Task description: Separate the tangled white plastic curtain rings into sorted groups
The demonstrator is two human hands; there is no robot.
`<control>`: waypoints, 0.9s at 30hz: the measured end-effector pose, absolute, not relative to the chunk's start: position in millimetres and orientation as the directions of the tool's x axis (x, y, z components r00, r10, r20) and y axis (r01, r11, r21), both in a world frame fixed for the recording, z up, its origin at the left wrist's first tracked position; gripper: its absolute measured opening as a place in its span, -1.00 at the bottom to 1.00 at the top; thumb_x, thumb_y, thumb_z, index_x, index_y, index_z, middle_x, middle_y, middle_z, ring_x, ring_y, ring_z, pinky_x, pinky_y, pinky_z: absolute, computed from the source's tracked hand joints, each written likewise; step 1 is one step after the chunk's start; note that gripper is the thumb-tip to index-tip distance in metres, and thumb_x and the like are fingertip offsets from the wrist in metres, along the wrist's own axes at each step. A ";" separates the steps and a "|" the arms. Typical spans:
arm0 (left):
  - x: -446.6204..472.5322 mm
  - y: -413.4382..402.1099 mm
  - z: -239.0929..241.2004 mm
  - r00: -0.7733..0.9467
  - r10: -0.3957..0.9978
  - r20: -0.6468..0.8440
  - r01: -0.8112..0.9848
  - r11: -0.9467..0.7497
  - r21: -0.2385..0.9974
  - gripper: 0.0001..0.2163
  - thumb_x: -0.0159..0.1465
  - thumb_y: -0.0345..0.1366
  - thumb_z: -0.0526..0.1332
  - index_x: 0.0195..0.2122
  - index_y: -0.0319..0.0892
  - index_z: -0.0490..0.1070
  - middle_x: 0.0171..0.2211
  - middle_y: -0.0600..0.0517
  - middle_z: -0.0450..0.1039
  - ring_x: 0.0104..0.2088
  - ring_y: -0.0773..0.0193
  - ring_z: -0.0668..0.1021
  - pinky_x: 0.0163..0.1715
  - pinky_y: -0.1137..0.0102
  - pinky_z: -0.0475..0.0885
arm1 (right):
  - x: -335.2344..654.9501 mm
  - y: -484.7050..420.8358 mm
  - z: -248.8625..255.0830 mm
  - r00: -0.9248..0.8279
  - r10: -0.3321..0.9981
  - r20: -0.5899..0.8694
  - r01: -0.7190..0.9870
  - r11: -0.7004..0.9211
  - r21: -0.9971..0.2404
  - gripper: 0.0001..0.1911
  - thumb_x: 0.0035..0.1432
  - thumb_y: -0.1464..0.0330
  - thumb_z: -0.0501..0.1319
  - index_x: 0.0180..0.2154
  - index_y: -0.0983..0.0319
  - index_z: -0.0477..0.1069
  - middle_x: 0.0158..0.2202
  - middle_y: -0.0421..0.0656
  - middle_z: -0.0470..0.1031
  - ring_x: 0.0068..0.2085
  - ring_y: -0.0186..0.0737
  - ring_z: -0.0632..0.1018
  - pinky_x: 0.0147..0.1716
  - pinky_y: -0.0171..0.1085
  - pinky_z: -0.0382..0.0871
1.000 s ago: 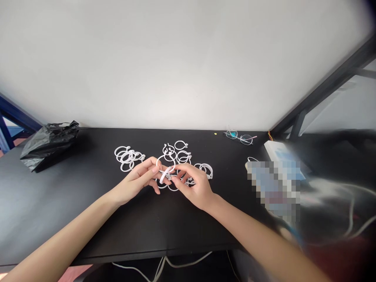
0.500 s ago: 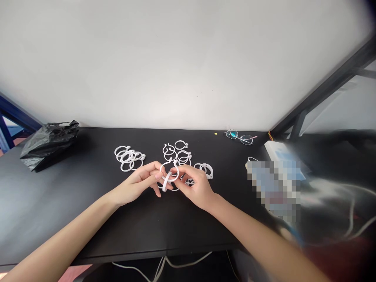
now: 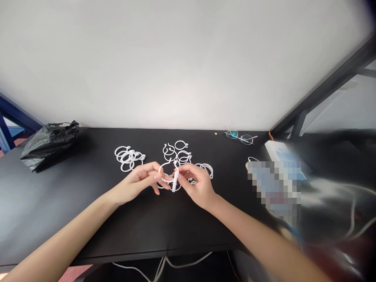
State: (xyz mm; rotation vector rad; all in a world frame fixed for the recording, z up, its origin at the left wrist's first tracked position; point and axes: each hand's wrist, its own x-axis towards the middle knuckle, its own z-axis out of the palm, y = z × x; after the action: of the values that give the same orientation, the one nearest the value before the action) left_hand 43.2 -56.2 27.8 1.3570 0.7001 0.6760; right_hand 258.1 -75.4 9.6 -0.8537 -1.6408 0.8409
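Between my hands an open white plastic ring (image 3: 161, 167) is held up, its gap with two knobbed ends facing away from me. My left hand (image 3: 145, 177) pinches its left side between thumb and fingers. At its right side my right hand (image 3: 196, 181) is closed, thumb and forefinger on the ring. A second white ring (image 3: 174, 184), seen edge-on, hangs from the first beside my right fingertips. Just beyond lie several loose white rings (image 3: 183, 152) on the black table (image 3: 141, 231). More rings lie under and behind my hands, partly hidden.
A linked cluster of white rings (image 3: 127, 157) lies to the left. At the far left sits a black plastic bag (image 3: 49, 145). Eyeglasses (image 3: 239, 136) rest near the wall. On the right are a white box (image 3: 283, 156) and a blurred-out item. White cables (image 3: 188, 265) hang below the table edge.
The hanging ring has slid rightward along the held ring, from the middle to beside my right fingertips. Both hands have stayed nearly in place.
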 end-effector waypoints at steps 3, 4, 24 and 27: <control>43.1 -55.5 28.5 0.638 0.767 -0.066 -0.014 0.097 0.995 -0.79 0.37 -0.15 0.18 -0.26 -0.21 0.39 -0.23 -0.08 0.58 -0.24 0.20 0.64 -0.36 0.42 0.56 | 258.7 -75.7 9.2 -0.144 0.863 0.484 0.135 0.502 -0.855 -0.91 0.25 0.40 0.21 -0.23 0.20 0.49 -0.32 -0.15 0.55 -0.33 -0.29 0.56 -0.37 -0.33 0.51; 43.1 -55.5 28.7 0.646 0.760 -0.071 -0.008 0.099 0.995 -0.78 0.37 -0.14 0.18 -0.26 -0.22 0.39 -0.25 -0.07 0.58 -0.24 0.19 0.64 -0.36 0.42 0.56 | 258.6 -75.9 9.3 -0.139 0.861 0.489 0.140 0.506 -0.851 -0.91 0.26 0.40 0.20 -0.23 0.20 0.49 -0.33 -0.15 0.55 -0.34 -0.29 0.56 -0.37 -0.33 0.50; 39.0 -55.2 22.4 0.613 0.790 -0.022 -0.003 0.030 1.000 -0.60 0.37 -0.07 0.13 -0.54 -0.20 0.30 -0.54 0.09 0.28 -0.51 0.37 0.41 -0.48 0.45 0.40 | 260.4 -74.4 14.1 -0.074 0.867 0.493 0.165 0.498 -0.851 -0.87 0.30 0.35 0.15 -0.21 0.21 0.46 -0.34 -0.14 0.54 -0.34 -0.27 0.57 -0.37 -0.31 0.49; 40.1 -55.5 22.6 0.565 0.824 -0.028 -0.036 0.058 0.998 -0.60 0.35 -0.04 0.16 -0.54 -0.20 0.27 -0.60 0.14 0.16 -0.57 0.41 0.29 -0.54 0.47 0.35 | 262.0 -72.3 15.4 -0.057 0.842 0.537 0.242 0.533 -0.811 -0.90 0.27 0.38 0.17 -0.27 0.20 0.46 -0.41 -0.17 0.52 -0.40 -0.27 0.53 -0.38 -0.28 0.47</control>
State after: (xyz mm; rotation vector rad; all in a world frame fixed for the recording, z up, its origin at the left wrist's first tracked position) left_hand 40.1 -55.5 22.6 1.3657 0.7452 0.7531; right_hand 262.0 -72.3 15.4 -0.9464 -1.5934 0.6351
